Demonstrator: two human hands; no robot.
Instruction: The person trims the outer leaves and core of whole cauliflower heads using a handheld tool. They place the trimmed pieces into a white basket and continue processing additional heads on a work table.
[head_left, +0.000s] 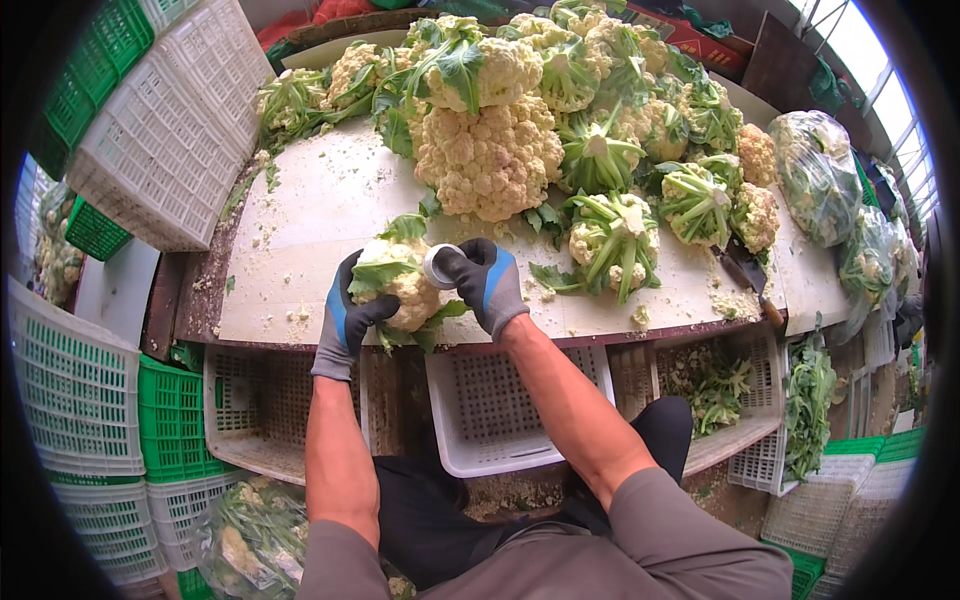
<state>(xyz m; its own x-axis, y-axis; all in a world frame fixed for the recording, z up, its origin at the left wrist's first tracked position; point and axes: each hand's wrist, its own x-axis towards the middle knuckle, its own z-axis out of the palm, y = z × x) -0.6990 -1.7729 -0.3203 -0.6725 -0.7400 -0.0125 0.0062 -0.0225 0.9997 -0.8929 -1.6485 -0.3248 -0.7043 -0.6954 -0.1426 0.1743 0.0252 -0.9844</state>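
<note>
My left hand (350, 309), in a black, blue and grey work glove, grips a small cauliflower head (414, 296) with green leaves. The cauliflower is just above the front edge of the white work board (322, 202). In a matching glove, my right hand (484, 281) holds a white ring-shaped roll (442, 266), perhaps tape, against the right side of that cauliflower. Behind both hands stands a large cauliflower (487, 161) with its curds towards me. To the right, a trimmed cauliflower (616, 240) lies stem up.
Cauliflowers (592, 64) are heaped at the back. A broad-bladed knife (750, 277) lies at the right edge. Below the board are a white crate (517, 450) and a crate with leaf trimmings (720, 394). Stacked crates (161, 142) rise at left; bagged cauliflowers (817, 176) stand at right.
</note>
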